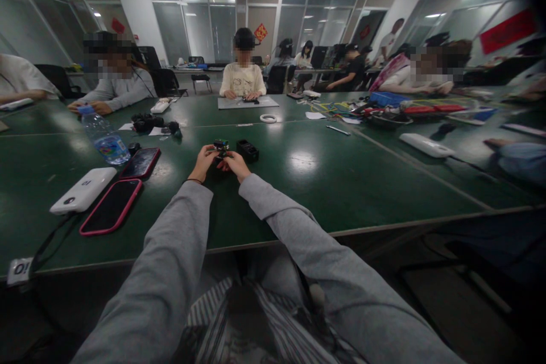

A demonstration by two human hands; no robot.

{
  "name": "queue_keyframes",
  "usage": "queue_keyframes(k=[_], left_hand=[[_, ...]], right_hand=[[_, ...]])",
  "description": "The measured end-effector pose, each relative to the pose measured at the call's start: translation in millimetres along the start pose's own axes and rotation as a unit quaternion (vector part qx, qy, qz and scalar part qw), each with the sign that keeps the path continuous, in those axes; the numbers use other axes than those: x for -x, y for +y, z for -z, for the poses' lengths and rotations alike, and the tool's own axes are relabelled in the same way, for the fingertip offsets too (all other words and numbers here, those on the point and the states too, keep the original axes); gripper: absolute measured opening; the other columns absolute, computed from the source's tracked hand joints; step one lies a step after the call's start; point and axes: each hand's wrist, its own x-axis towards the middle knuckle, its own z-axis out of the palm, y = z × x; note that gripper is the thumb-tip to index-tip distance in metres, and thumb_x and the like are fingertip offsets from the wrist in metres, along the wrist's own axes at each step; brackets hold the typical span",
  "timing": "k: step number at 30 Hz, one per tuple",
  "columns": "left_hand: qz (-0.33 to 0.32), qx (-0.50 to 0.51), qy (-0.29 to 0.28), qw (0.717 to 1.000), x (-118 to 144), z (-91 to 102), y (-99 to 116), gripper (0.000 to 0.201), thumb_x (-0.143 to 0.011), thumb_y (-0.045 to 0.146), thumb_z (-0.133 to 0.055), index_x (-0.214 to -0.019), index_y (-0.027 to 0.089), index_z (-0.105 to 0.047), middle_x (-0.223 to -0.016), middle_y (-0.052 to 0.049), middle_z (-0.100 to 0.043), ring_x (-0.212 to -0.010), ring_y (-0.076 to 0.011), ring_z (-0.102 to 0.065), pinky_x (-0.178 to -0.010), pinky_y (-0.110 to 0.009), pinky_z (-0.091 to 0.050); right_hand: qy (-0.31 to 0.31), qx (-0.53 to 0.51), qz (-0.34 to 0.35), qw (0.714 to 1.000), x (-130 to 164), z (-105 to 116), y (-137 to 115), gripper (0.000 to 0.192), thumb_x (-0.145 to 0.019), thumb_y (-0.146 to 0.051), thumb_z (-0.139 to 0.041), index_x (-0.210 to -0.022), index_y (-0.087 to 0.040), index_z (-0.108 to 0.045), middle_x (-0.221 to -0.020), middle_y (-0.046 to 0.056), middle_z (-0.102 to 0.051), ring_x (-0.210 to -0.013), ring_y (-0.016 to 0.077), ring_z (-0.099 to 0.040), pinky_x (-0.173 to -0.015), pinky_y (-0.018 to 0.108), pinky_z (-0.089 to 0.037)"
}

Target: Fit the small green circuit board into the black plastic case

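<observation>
Between my two hands, just above the green table point(324, 182), is a small dark device point(220, 147) with a bit of green and metallic detail; its exact kind is too small to make out. My left hand point(203, 160) pinches it from the left side. Fingers of my right hand point(235, 164) close on its right and lower side, with the fingertips partly hidden. Right beside my right hand, apart from it, stands a black box-shaped case point(247, 150) with recesses in its top.
To the left lie two phones point(111, 207), a white power bank point(83, 190) with a cable, a water bottle point(106, 139) and black parts point(153, 124). Ahead are a white ring point(268, 119), a pen point(338, 130) and a seated person point(243, 77). Right: another power bank point(426, 145).
</observation>
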Motion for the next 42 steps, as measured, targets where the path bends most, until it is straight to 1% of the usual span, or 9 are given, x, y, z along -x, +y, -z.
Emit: queue_keyframes(k=[6,11,19,26,31,33,37,42], left_hand=[[-0.004,-0.005,-0.004,1.000,1.6,-2.0,1.6,0.030,-0.060,0.024,-0.069,-0.087,0.019,-0.055,-0.079,-0.001,-0.063,-0.077,-0.0148,-0.060,-0.069,-0.027,-0.046],[-0.004,-0.010,-0.001,1.000,1.8,-3.5,1.6,0.028,-0.060,0.024,-0.068,-0.085,0.019,-0.055,-0.079,-0.001,-0.062,-0.077,-0.0146,-0.059,-0.068,-0.026,-0.046],[-0.004,-0.010,0.000,1.000,3.5,-3.1,3.5,0.029,-0.059,0.027,-0.068,-0.084,0.018,-0.055,-0.080,-0.002,-0.062,-0.075,-0.0142,-0.058,-0.065,-0.025,-0.044],[-0.005,-0.012,-0.008,1.000,3.5,-2.3,3.2,0.030,-0.060,0.026,-0.067,-0.086,0.018,-0.056,-0.082,-0.002,-0.062,-0.075,-0.0142,-0.057,-0.063,-0.025,-0.042],[0.002,-0.009,-0.005,1.000,3.1,-2.0,2.8,0.030,-0.060,0.024,-0.068,-0.087,0.018,-0.056,-0.081,-0.002,-0.062,-0.073,-0.0136,-0.057,-0.063,-0.025,-0.043],[0.000,-0.009,-0.003,1.000,3.4,-2.1,3.2,0.030,-0.060,0.024,-0.068,-0.087,0.018,-0.056,-0.081,-0.001,-0.062,-0.074,-0.0138,-0.057,-0.063,-0.025,-0.043],[-0.005,-0.008,-0.006,1.000,4.8,-2.5,4.8,0.029,-0.059,0.024,-0.068,-0.085,0.018,-0.055,-0.082,-0.002,-0.062,-0.077,-0.0148,-0.058,-0.066,-0.026,-0.044],[-0.012,-0.017,-0.009,1.000,5.8,-2.6,6.8,0.029,-0.059,0.025,-0.069,-0.084,0.018,-0.055,-0.079,-0.001,-0.062,-0.076,-0.0150,-0.058,-0.068,-0.027,-0.044]], right_hand=[[0.009,0.001,-0.018,1.000,-1.2,2.1,-2.1,0.014,-0.084,-0.005,-0.049,-0.092,-0.015,-0.045,-0.051,-0.004,-0.060,-0.042,0.0072,-0.052,-0.042,0.013,-0.038],[0.009,0.007,-0.021,1.000,-1.2,2.5,-2.2,0.015,-0.083,-0.009,-0.055,-0.090,-0.017,-0.044,-0.050,-0.005,-0.058,-0.042,0.0077,-0.053,-0.042,0.014,-0.039],[0.021,0.018,-0.025,0.999,1.7,0.7,-4.5,0.016,-0.083,-0.007,-0.054,-0.087,-0.018,-0.043,-0.050,-0.005,-0.057,-0.043,0.0090,-0.054,-0.043,0.016,-0.041],[0.015,0.025,-0.005,1.000,-2.0,1.2,0.1,0.016,-0.084,-0.007,-0.054,-0.086,-0.018,-0.042,-0.049,-0.005,-0.056,-0.043,0.0083,-0.053,-0.042,0.014,-0.039],[0.019,0.033,0.008,0.999,-5.9,0.6,7.9,0.015,-0.084,-0.004,-0.046,-0.088,-0.017,-0.042,-0.050,-0.006,-0.056,-0.045,0.0078,-0.054,-0.043,0.014,-0.040],[0.022,0.055,0.027,0.998,-9.1,1.2,13.8,0.014,-0.083,-0.005,-0.046,-0.090,-0.017,-0.043,-0.052,-0.006,-0.056,-0.046,0.0080,-0.055,-0.045,0.014,-0.042],[0.039,0.145,0.072,0.986,-15.7,4.7,23.9,0.014,-0.081,-0.010,-0.048,-0.092,-0.018,-0.045,-0.057,-0.006,-0.058,-0.052,0.0095,-0.058,-0.051,0.018,-0.046],[0.073,0.235,0.118,0.962,-16.8,9.4,24.3,0.015,-0.079,-0.016,-0.052,-0.092,-0.020,-0.046,-0.064,-0.005,-0.060,-0.063,0.0121,-0.061,-0.067,0.025,-0.050]])
